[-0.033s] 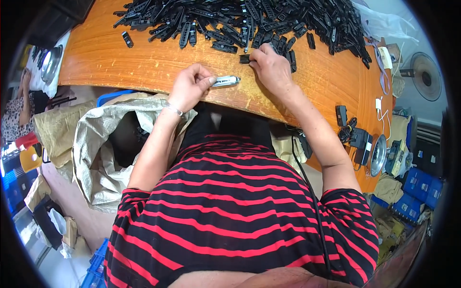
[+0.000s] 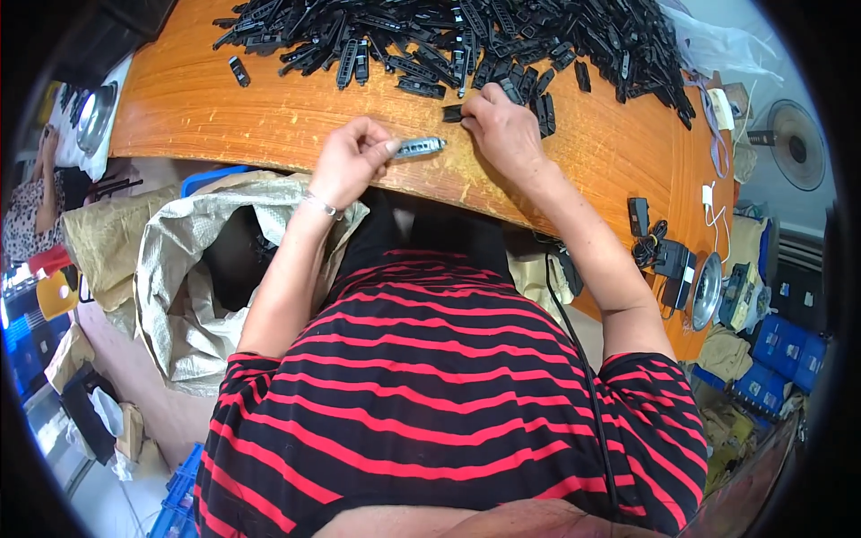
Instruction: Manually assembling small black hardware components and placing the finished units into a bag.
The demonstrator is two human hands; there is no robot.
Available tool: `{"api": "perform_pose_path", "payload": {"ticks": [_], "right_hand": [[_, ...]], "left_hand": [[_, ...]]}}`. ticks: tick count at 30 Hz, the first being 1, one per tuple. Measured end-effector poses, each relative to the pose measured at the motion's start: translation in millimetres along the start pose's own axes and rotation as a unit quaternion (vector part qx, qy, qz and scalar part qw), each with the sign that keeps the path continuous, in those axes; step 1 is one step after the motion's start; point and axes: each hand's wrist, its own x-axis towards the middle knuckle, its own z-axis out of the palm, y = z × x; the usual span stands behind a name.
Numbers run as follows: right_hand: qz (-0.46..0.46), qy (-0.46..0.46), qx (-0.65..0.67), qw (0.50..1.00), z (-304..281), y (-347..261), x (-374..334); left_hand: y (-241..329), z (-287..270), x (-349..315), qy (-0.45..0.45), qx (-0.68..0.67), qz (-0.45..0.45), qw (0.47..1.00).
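My left hand [image 2: 352, 163] is closed in a pinch on one end of a slim silvery metal piece [image 2: 421, 147] with dark slots along it. It holds the piece just above the table's near edge, pointing right. Farther right, my right hand [image 2: 504, 127] has thumb and fingers closed on a small black plastic piece [image 2: 452, 114] at the tabletop. Part of that black piece is hidden by the fingertips. Just beyond the right hand begins a big heap of long black plastic pieces [image 2: 421, 36], several with slots along their length.
The wooden table [image 2: 206, 117] has one loose black piece [image 2: 239, 72] at its left. Below its near edge, an open woven sack [image 2: 166, 296] stands beside my left arm. On the right lie a black power adapter [image 2: 673, 258] and a metal bowl [image 2: 707, 289]. Another person's arm [image 2: 47, 179] shows far left.
The silvery piece has rolled slightly and shifted a little left in my left hand's pinch. My right hand has slid slightly left with the black piece.
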Motion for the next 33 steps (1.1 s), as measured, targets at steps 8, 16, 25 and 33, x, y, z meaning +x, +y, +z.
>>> {"api": "perform_pose_path", "payload": {"ticks": [8,16,25,33], "right_hand": [[-0.051,0.040,0.144,0.987,16.9,-46.5,5.0],[0.073,-0.057,0.375,0.922,12.2,-63.5,-3.4],[0.182,-0.228,0.523,0.801,-9.6,-34.3,11.3],[0.211,-0.203,0.451,0.843,-6.3,-20.3,18.4]], "left_hand": [[10.9,-13.5,-8.2,0.078,-0.116,-0.029,0.990],[10.1,24.3,-7.4,0.015,-0.222,-0.073,0.972],[22.5,6.1,10.9,0.042,-0.121,0.021,0.991],[16.0,7.1,14.5,0.056,-0.083,-0.002,0.995]]}}
